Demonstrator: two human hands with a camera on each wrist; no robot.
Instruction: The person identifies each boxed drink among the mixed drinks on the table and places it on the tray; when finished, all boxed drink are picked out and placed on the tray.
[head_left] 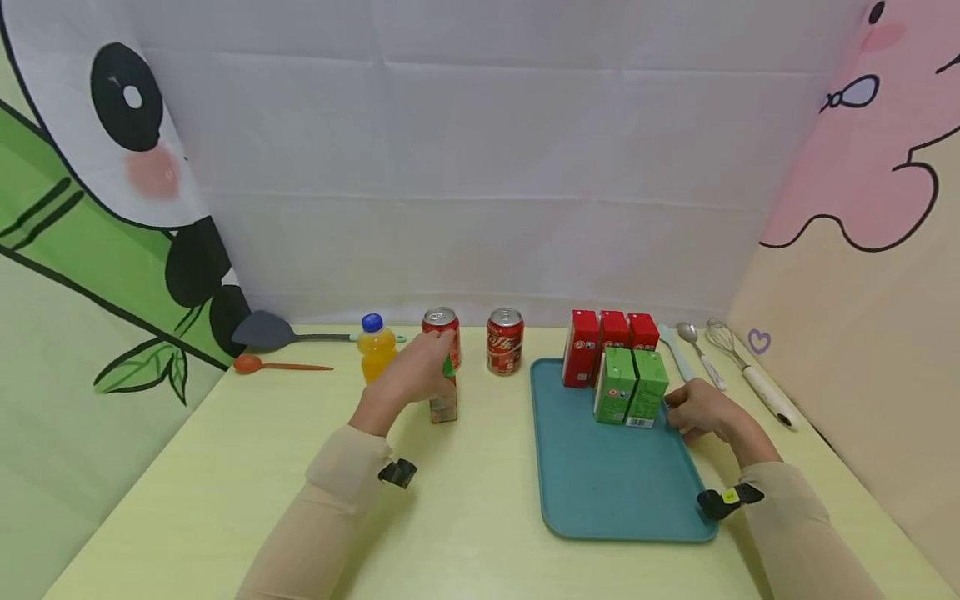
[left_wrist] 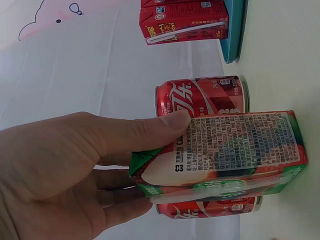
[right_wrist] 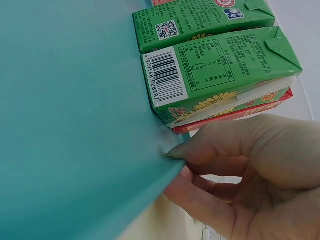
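Note:
My left hand point(head_left: 411, 372) grips a drink carton point(head_left: 444, 407) by its top, thumb on one broad side and fingers behind. In the left wrist view the carton point(left_wrist: 235, 150) shows a printed text panel and green corners. Two red cola cans point(head_left: 505, 342) stand behind it, one partly covered by this hand. On the right, my right hand point(head_left: 708, 410) pinches the rim of a teal tray point(head_left: 615, 492), thumb on top in the right wrist view. Two green drink cartons point(right_wrist: 220, 70) stand on the tray, close to that thumb, with three red cartons point(head_left: 581, 348) behind them.
An orange juice bottle point(head_left: 377, 346) with a blue cap stands left of the left hand. A dark spatula point(head_left: 266, 331) and an orange spoon point(head_left: 251, 363) lie at the back left. Right of the tray lie a light-coloured utensil point(head_left: 677, 354), a metal spoon point(head_left: 701, 356) and a whisk point(head_left: 765, 390).

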